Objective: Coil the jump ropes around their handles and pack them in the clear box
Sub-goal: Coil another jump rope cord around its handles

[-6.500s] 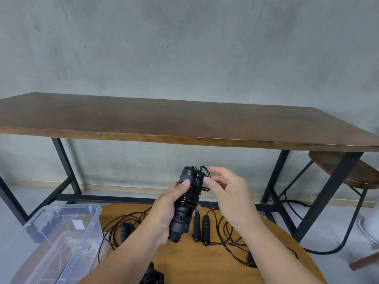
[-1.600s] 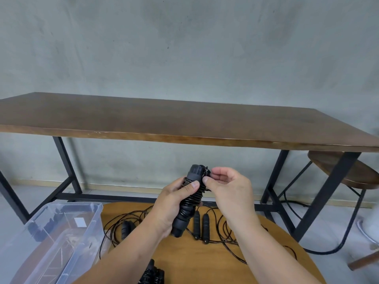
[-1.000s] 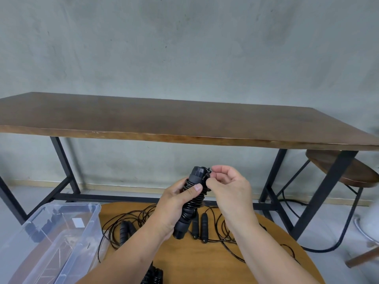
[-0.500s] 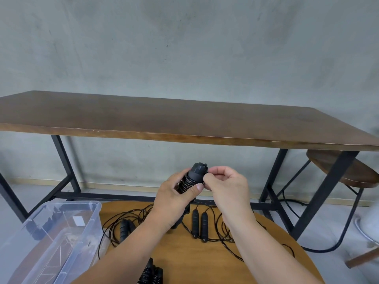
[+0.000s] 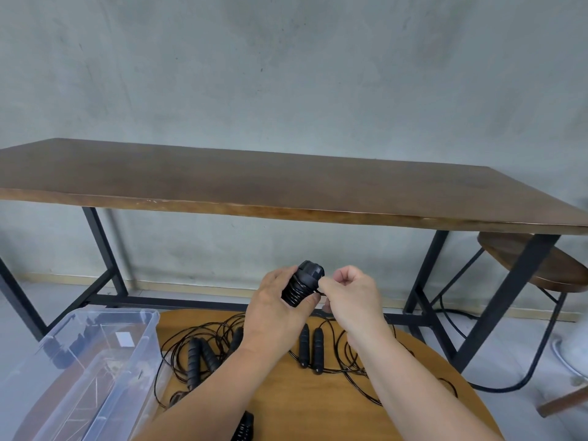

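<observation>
Lying nearest: one coiled rope (image 5: 244, 428) at the round table's (image 5: 286, 405) front edge.
Loose handles: five visible, cords tangled.
Box (image 5: 95, 361): one, left.
Left hand (image 5: 276, 310): grips one wound bundle (image 5: 300, 286) above the table.
Right hand (image 5: 350, 297): curled, pinching its cord end.
Bench (image 5: 286, 189): one, behind.

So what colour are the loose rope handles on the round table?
Black, like their cords; the handles show clearly in the head view.
</observation>
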Available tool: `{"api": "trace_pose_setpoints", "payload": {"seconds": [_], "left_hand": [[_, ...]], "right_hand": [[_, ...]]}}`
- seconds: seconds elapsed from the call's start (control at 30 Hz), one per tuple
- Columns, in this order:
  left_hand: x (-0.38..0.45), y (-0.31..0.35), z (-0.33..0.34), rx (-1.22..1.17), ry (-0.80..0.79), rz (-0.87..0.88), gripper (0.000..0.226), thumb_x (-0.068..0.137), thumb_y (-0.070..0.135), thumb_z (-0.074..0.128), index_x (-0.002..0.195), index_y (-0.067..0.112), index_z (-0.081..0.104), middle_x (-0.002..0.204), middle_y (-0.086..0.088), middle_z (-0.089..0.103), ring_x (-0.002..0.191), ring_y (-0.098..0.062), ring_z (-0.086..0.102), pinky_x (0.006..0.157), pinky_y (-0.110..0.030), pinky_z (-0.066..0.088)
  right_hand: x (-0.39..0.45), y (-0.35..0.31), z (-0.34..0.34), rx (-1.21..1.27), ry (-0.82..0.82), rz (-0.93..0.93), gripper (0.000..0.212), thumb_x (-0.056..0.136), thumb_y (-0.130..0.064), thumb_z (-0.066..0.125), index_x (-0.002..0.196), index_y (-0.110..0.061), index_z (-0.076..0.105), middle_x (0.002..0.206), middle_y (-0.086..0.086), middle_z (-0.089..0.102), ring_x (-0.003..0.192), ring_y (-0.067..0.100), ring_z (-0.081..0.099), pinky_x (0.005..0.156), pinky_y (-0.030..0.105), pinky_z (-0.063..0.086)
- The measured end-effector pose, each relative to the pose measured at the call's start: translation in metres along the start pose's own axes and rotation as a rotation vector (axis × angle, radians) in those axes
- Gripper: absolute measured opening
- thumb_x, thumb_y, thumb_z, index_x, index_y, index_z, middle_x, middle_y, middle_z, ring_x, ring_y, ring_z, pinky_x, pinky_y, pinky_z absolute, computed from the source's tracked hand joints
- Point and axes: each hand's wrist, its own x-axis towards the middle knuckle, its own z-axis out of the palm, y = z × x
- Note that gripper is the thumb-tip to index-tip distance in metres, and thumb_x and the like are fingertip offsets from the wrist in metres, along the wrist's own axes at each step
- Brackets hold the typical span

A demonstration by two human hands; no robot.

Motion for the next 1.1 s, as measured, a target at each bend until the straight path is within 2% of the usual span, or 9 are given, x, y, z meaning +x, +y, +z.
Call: {"api": "trace_pose_setpoints", "payload": {"seconds": [0.1, 0.3, 0.5, 0.6, 0.67, 0.8, 0.87, 0.93, 1.1], "left_hand": [[0.0, 0.001, -0.002, -0.067, -0.021, -0.053, 0.049, 0.083, 0.035, 0.076, 0.127, 0.036, 0.055, 0.116, 0.018, 0.053, 0.11, -0.006, 0.053, 0.093, -0.021, 0.042], [0.006, 0.004, -0.004, -0.139, -0.11, -0.133, 0.048, 0.084, 0.035, 0.075, 0.128, 0.038, 0.054, 0.104, 0.022, 0.058, 0.1, -0.002, 0.056, 0.081, -0.017, 0.042], [0.012, 0.005, 0.002, 0.046, -0.146, -0.095, 0.065, 0.078, 0.032, 0.078, 0.133, 0.037, 0.044, 0.108, 0.017, 0.058, 0.101, -0.007, 0.055, 0.08, -0.015, 0.04], [0.012, 0.006, 0.008, 0.086, -0.132, -0.078, 0.068, 0.077, 0.033, 0.08, 0.134, 0.034, 0.043, 0.109, 0.016, 0.057, 0.103, -0.006, 0.053, 0.083, -0.015, 0.039], [0.011, 0.009, 0.013, 0.077, -0.15, -0.095, 0.057, 0.078, 0.03, 0.079, 0.12, 0.039, 0.041, 0.095, 0.023, 0.053, 0.092, 0.0, 0.05, 0.073, -0.006, 0.037], [0.011, 0.013, 0.022, 0.032, -0.174, -0.118, 0.054, 0.075, 0.029, 0.081, 0.114, 0.037, 0.045, 0.092, 0.022, 0.056, 0.086, 0.001, 0.054, 0.069, -0.007, 0.039], [0.012, 0.011, 0.025, -0.016, -0.201, -0.157, 0.056, 0.071, 0.029, 0.085, 0.109, 0.041, 0.046, 0.095, 0.02, 0.061, 0.089, 0.004, 0.057, 0.072, -0.008, 0.043], [0.012, 0.006, 0.026, -0.032, -0.236, -0.218, 0.057, 0.07, 0.027, 0.085, 0.108, 0.042, 0.046, 0.099, 0.018, 0.063, 0.094, -0.004, 0.06, 0.082, -0.018, 0.047], [0.008, -0.013, 0.017, -0.129, -0.24, -0.453, 0.071, 0.085, 0.027, 0.073, 0.146, 0.03, 0.038, 0.129, 0.009, 0.056, 0.116, -0.013, 0.056, 0.1, -0.03, 0.043]], "right_hand": [[0.001, 0.003, -0.002, 0.068, -0.031, 0.053, 0.017, 0.081, -0.012, 0.064, 0.073, -0.014, 0.049, 0.071, 0.007, 0.051, 0.064, 0.019, 0.053, 0.055, 0.025, 0.048], [0.0, 0.006, -0.008, 0.057, -0.101, 0.041, 0.014, 0.081, -0.01, 0.061, 0.074, -0.011, 0.049, 0.067, 0.01, 0.046, 0.051, 0.016, 0.049, 0.068, 0.035, 0.048], [0.003, 0.011, -0.008, 0.154, -0.179, 0.031, 0.01, 0.083, 0.0, 0.057, 0.078, -0.008, 0.052, 0.059, 0.003, 0.051, 0.057, 0.015, 0.052, 0.065, 0.032, 0.054], [0.008, 0.013, -0.008, 0.226, -0.183, 0.034, 0.013, 0.087, 0.0, 0.056, 0.096, -0.009, 0.059, 0.07, 0.003, 0.058, 0.061, 0.012, 0.056, 0.064, 0.03, 0.057], [0.013, 0.015, -0.01, 0.258, -0.193, 0.074, 0.024, 0.088, -0.005, 0.06, 0.109, -0.017, 0.058, 0.075, 0.006, 0.062, 0.062, 0.012, 0.058, 0.062, 0.028, 0.057], [0.022, 0.027, -0.013, 0.242, -0.242, 0.181, 0.034, 0.088, -0.026, 0.07, 0.118, -0.02, 0.056, 0.091, 0.005, 0.067, 0.077, 0.015, 0.062, 0.068, 0.03, 0.052], [0.024, 0.033, -0.011, 0.189, -0.303, 0.24, 0.026, 0.088, -0.035, 0.07, 0.107, -0.017, 0.064, 0.096, 0.002, 0.07, 0.084, 0.016, 0.062, 0.075, 0.034, 0.05], [0.026, 0.042, -0.009, 0.22, -0.326, 0.285, 0.019, 0.09, -0.032, 0.07, 0.095, -0.014, 0.07, 0.091, 0.004, 0.072, 0.08, 0.017, 0.063, 0.076, 0.035, 0.054], [0.034, 0.07, 0.002, 0.301, -0.332, 0.302, 0.012, 0.093, -0.021, 0.067, 0.093, -0.01, 0.07, 0.087, 0.005, 0.067, 0.078, 0.016, 0.061, 0.076, 0.03, 0.055]]}}
